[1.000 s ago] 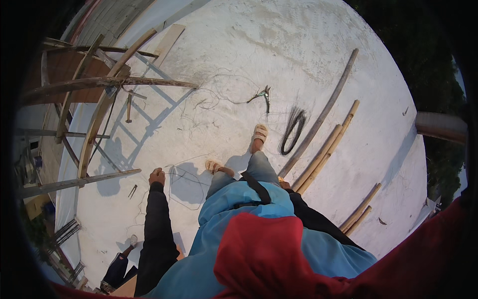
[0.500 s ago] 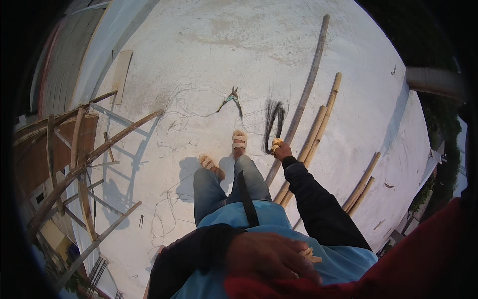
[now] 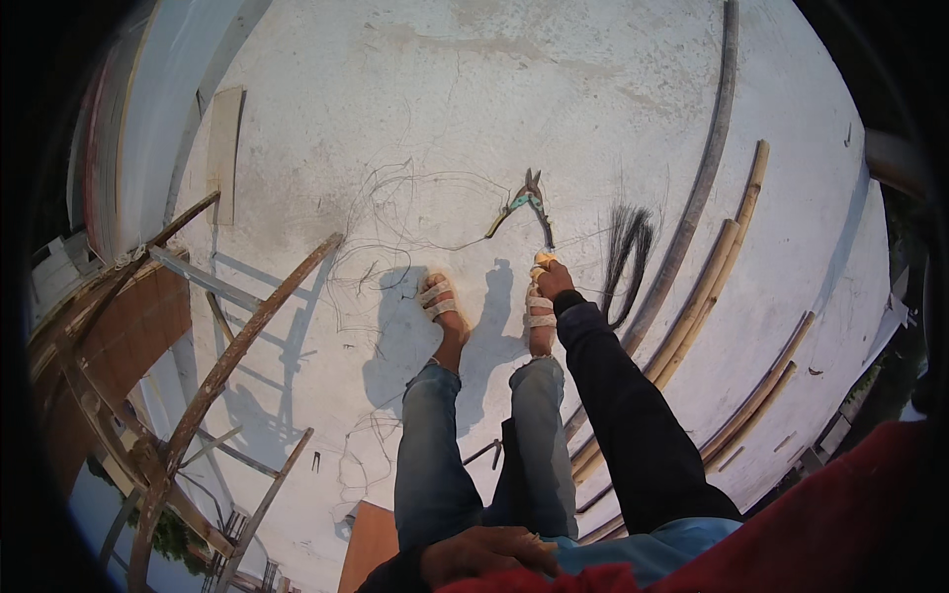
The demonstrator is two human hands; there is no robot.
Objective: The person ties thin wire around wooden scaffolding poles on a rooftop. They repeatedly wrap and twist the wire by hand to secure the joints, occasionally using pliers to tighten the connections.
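My right hand [image 3: 555, 281] reaches down in front of my right foot [image 3: 541, 321], with pale yellow coverings on its fingertips. Just beyond the fingers lies the handle end of a pair of snips [image 3: 524, 204] with green and dark handles, blades apart. I cannot tell whether the hand touches them or how far its fingers are closed. A bundle of black wires [image 3: 626, 257], bent into a loop, lies to the right of that hand. Close to my body, my left hand [image 3: 484, 555] rests over my lap, fingers loosely extended, with something pale at the fingertips.
Thin loose wire [image 3: 395, 188] sprawls over the pale floor. Long bamboo poles [image 3: 732, 252] lie at the right, beside a darker pole [image 3: 692, 203]. A rough wooden frame [image 3: 232, 346] stands at the left, a small pincer-like tool [image 3: 316, 462] near its foot.
My right hand has moved left from the black wire bundle toward the snips, leaving the bundle on the floor. My left hand has shifted lower in view. The head view has shifted too.
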